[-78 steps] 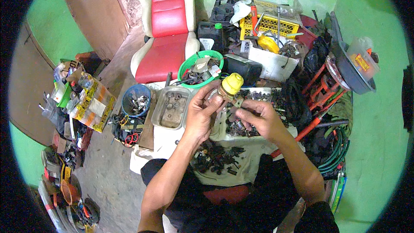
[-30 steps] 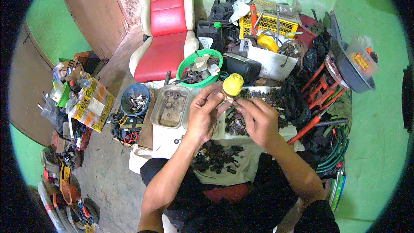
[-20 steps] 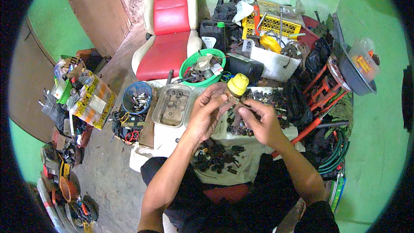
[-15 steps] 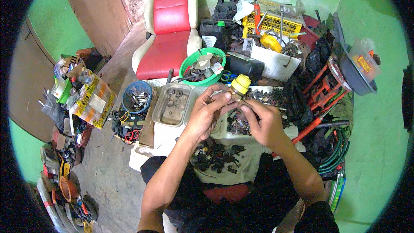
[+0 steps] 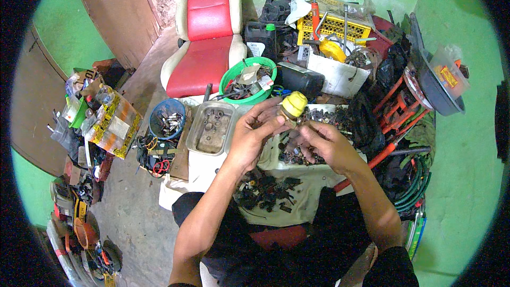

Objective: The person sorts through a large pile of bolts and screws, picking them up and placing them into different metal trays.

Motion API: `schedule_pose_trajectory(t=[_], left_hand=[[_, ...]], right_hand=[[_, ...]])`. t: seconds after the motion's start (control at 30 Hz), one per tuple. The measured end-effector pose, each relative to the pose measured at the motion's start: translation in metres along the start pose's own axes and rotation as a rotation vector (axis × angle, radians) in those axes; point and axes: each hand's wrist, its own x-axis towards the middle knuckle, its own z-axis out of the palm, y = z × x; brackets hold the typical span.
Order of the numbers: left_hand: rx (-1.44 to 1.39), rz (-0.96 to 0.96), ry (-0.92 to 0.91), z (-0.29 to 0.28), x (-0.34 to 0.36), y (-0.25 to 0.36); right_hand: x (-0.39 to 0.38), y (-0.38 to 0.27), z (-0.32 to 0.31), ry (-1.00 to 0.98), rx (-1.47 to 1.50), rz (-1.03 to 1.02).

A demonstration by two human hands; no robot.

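Yellow dome-capped fitting with a dull, metal-looking collar (image 5: 294, 104), held aloft at the fingertips of the left hand (image 5: 255, 137), cap uppermost and tilted rightward. Left thumb and fingers close around the collar; the right hand (image 5: 332, 149) lies just beside the lower end, its fingers loosely curled and blurred, so contact or grip cannot be told. Handling (judged): light, rigid and fairly robust; the smooth cap is probably slippery if greasy, the collar being the surer hold, with the lower end free for the opposite fingers.

Containers, relative to the fingers. Left: a clear-grey rectangular plastic tray (image 5: 212, 146) with small dark ring-like pieces (image 5: 214, 112); farther left, a round blue plastic basin (image 5: 170, 105) of pale, short cylindrical pieces (image 5: 171, 123). Beyond and left: a round bright-green plastic tub (image 5: 258, 98) of tangled dark parts and a beige card-like scrap (image 5: 248, 75). Beneath the right fingers: a shallow white tray (image 5: 270, 157) crowded with small dark parts (image 5: 334, 119).
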Motion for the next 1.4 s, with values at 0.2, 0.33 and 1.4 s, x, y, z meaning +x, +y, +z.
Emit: schedule_pose_trajectory(t=[0.2,0.33,1.4], left_hand=[[0.02,-0.028,-0.03,0.002,-0.002,0.004],[-0.089,-0.074,-0.037,0.004,-0.007,0.01],[0.423,0.345,0.016,0.008,-0.008,-0.006]], right_hand=[[0.001,0.019,0.012,0.482,-0.723,-0.597],[-0.007,0.001,0.023,0.614,-1.142,-0.797],[0.005,0.003,0.028,0.506,-0.268,-0.592]])
